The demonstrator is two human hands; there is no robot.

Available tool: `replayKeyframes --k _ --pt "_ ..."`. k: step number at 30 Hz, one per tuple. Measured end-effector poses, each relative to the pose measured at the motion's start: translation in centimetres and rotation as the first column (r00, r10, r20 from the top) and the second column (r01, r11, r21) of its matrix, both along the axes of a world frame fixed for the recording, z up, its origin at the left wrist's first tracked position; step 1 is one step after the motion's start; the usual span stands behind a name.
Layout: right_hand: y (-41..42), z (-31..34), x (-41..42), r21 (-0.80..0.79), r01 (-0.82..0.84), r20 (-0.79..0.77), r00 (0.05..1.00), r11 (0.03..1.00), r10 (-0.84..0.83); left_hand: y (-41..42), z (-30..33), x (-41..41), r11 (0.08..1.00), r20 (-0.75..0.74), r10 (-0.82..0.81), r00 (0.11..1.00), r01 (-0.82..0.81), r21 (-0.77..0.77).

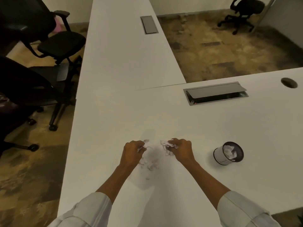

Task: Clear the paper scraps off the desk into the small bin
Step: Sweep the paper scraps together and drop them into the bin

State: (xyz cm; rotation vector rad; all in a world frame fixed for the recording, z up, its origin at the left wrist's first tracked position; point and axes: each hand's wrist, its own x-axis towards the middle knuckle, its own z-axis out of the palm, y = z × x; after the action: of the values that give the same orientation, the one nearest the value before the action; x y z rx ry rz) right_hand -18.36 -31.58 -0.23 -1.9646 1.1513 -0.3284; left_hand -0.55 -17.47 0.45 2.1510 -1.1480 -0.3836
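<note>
White paper scraps [150,163] lie in a loose heap on the white desk [213,125], in front of me. My left hand [132,152] is closed on a bunch of scraps at the heap's left side. My right hand [181,149] is closed on crumpled scraps [165,144] at the heap's right side. The small bin [228,153], white with a dark mesh inside, stands on the desk to the right of my right hand, apart from it. Crumpled paper shows inside the bin.
A grey cable hatch [216,93] and a round grommet hole [289,82] sit at the desk's far right. A second white desk [121,46] runs away ahead. Black office chairs [54,46] stand at the left, past the desk edge.
</note>
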Motion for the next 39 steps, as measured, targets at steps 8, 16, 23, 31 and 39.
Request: replayKeyframes --k 8,16,23,31,39 --pt "-4.9 4.2 -10.8 -0.117 0.206 -0.032 0.977 0.971 -0.211 -7.5 2.5 -7.0 0.982 -0.094 -0.166 0.982 0.157 -0.101" --pt "-9.1 3.3 -20.4 -0.222 0.325 -0.149 0.920 0.919 -0.362 -11.8 2.3 -14.7 0.935 -0.129 -0.341 0.931 0.323 -0.147" --pt "-9.2 3.0 -20.9 -0.176 0.257 -0.238 0.926 0.950 -0.294 -14.4 2.1 -18.6 0.909 -0.165 -0.415 0.895 0.401 -0.110" --pt "-10.1 4.5 -23.3 -0.065 0.329 -0.109 0.936 0.942 -0.335 -17.8 2.7 -21.7 0.873 -0.116 -0.487 0.866 0.479 -0.091" --pt "-9.9 5.2 -28.7 0.018 0.541 -0.002 0.841 0.841 -0.541 -21.7 2.2 -25.1 0.789 0.036 -0.614 0.789 0.613 0.034"
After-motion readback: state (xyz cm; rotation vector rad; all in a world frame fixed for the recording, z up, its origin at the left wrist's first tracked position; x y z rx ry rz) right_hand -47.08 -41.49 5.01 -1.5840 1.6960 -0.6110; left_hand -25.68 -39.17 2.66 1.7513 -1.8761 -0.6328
